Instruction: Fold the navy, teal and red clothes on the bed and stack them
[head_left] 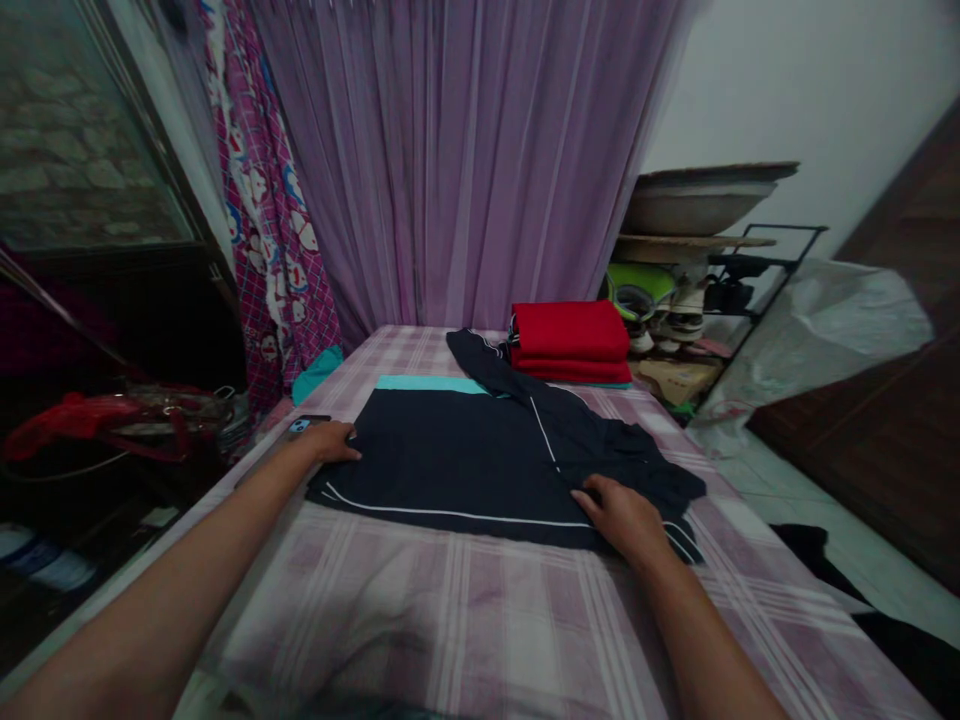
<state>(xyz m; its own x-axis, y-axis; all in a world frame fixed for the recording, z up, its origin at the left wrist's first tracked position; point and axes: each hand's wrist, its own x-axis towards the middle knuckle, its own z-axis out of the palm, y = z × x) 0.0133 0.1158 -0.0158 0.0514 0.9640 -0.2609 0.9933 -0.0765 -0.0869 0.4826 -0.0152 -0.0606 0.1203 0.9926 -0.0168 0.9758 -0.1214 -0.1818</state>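
Observation:
A dark navy jacket point(450, 450) with white piping and a turquoise band lies partly folded on a checked cloth. One sleeve stretches towards the back, and the fabric is bunched at the right. At the jacket's left edge, my left hand point(337, 442) is closed on the fabric, thumb on top; its other fingers are partly hidden. My right hand point(619, 508) pinches the jacket near its lower right, beside the crumpled part. A phone point(304, 425) lies just behind my left wrist.
Folded red clothes point(570, 335) are stacked at the back of the checked surface point(480, 610), touching the sleeve. Purple curtains point(465, 160) hang behind. To the right stand a rack point(772, 270) with shoes and basins, and a clear plastic bag point(847, 320). A red object point(75, 425) is at left.

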